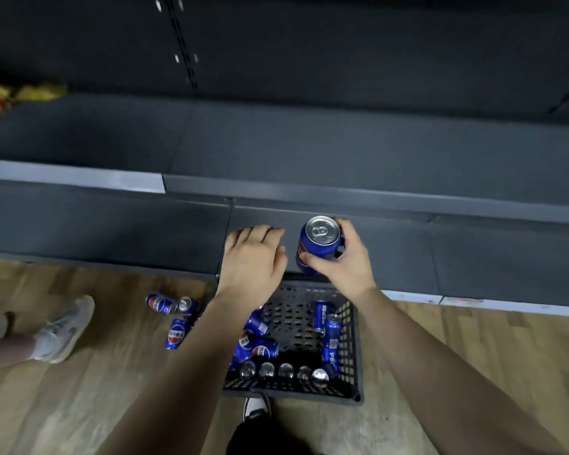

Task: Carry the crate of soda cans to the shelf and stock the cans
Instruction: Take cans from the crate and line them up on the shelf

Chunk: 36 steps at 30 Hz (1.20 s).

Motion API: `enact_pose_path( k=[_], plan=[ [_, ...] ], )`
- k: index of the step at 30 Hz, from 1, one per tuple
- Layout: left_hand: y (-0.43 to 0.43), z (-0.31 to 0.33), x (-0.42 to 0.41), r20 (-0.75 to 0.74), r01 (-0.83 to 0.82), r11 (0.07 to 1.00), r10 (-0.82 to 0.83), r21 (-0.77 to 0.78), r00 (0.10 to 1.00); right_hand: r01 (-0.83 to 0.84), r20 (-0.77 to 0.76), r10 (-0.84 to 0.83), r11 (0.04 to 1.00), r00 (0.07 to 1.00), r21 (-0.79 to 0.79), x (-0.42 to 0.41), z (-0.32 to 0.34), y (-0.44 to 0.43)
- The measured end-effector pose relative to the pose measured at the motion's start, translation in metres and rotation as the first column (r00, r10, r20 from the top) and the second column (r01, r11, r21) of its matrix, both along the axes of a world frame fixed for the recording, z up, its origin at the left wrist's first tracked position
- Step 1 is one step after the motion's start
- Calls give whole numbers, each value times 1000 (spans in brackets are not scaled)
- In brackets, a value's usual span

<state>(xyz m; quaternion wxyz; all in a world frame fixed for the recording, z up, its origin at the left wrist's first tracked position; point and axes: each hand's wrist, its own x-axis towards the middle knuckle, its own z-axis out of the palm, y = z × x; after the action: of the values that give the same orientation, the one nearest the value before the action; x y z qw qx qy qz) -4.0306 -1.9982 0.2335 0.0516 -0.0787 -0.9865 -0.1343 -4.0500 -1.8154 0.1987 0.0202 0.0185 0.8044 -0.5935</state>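
My right hand (344,259) grips a blue soda can (319,243) upright, just over the front part of the dark lower shelf (408,251). My left hand (253,254) hovers beside it to the left, palm down, fingers apart and holding nothing. Below both hands a black plastic crate (353,353) rests on the floor against the shelf, with several blue cans inside. Some of those cans lie on their sides and a row stands upright along the near wall. Three more blue cans (173,315) lie on the wooden floor left of the crate.
A wider dark upper shelf (276,142) runs above, with yellow and red snack bags (10,96) at its far left. Another person's leg and grey shoe (60,330) are at the left. My own shoe (256,405) shows below the crate.
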Motion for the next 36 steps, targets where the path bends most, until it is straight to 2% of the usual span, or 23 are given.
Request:
enact_pose_path(
  k=[6, 10, 16, 20, 27, 36],
  plan=[
    [7, 101, -21, -121, 13, 1000, -12, 2, 993, -4, -107, -1, 999, 994, -47, -13, 113, 9],
    [4, 157, -38, -194, 38, 999, -34, 15, 980, -20, -202, 16, 1000, 979, -18, -27, 182, 12],
    [-14, 225, -69, -332, 56, 998, -49, 11, 942, -52, -291, 44, 998, 956, -20, -51, 274, 5],
    [-34, 255, -91, -371, 73, 997, -72, -11, 926, -76, -322, 62, 997, 945, -31, -68, 323, -6],
    [-61, 285, -138, -447, 75, 995, -98, -68, 889, -7, -403, -1, 1000, 915, -19, -110, 380, -26],
    [-72, 296, -197, -396, 54, 995, -82, -80, 914, 57, -334, -56, 998, 941, -9, -165, 399, -31]
  ],
)
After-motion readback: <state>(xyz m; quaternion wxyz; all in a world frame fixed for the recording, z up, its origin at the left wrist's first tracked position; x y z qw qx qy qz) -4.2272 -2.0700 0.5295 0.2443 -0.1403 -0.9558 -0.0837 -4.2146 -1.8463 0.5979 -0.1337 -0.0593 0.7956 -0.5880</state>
